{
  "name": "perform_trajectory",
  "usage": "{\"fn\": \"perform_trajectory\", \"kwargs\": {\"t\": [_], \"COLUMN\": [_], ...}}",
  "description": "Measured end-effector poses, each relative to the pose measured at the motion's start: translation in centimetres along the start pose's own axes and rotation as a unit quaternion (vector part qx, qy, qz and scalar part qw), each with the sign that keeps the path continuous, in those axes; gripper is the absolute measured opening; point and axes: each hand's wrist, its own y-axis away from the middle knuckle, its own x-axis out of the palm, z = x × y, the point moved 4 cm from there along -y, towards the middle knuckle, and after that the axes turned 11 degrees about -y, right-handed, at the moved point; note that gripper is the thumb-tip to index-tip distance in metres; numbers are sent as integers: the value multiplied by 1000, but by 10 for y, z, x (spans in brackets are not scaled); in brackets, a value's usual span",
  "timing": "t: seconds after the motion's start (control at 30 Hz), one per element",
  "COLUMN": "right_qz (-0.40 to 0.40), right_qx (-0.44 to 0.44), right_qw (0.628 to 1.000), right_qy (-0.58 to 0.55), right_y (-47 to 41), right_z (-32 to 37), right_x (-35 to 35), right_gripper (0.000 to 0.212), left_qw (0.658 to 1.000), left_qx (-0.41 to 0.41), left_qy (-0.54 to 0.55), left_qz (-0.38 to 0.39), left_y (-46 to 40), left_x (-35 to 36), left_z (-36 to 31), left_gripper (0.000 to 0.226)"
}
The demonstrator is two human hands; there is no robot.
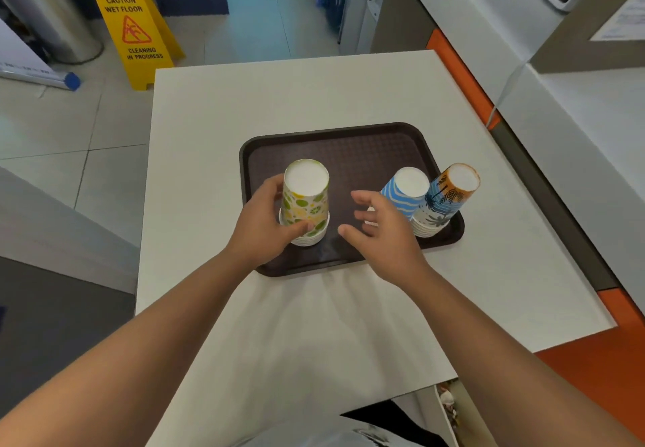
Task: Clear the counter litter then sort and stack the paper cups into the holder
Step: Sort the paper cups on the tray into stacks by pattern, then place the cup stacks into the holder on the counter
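Tray (349, 139): far half bare; citrus stack (305, 202) and blue stacks (406, 192) flank an open middle lane.

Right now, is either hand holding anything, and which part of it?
The left hand grips the citrus-print cup stack around its lower side wall, near the rims. The right hand is open, holding nothing.

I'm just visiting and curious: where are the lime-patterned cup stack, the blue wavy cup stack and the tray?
lime-patterned cup stack (304, 202), head view, patterned side wall.
blue wavy cup stack (401, 195), head view, striped side.
tray (349, 153), head view, bare floor.
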Motion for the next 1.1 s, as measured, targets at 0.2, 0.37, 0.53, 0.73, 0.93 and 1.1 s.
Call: {"fn": "perform_trajectory", "kwargs": {"t": [0.2, 0.37, 0.53, 0.73, 0.93, 1.1], "right_qz": [-97, -248, -277, -196, -128, -84], "right_qx": [-63, -144, -140, -41, -32, -29], "right_qw": [993, 958, 949, 980, 991, 996], "right_qy": [-34, -21, 55, 22, -5, 8], "right_y": [20, 25, 10, -17, -38, -52], "right_z": [27, 38, 15, -36, -66, -80], "right_x": [-46, -95, -122, -138, -144, -149], "right_gripper": [31, 24, 53, 84, 83, 77], "left_qw": [992, 968, 978, 998, 997, 997], "left_qx": [49, 182, 194, 51, 14, -14], "left_qy": [44, 40, 32, 34, 69, 49], "left_qz": [-109, -169, -65, 26, -25, -65], "left_y": [9, 8, -6, -19, -23, -28], "left_x": [-29, -29, 30, 101, 124, 136], "left_z": [-47, -118, -140, -116, -107, -99], "left_gripper": [86, 64, 71, 94, 69, 72]}}
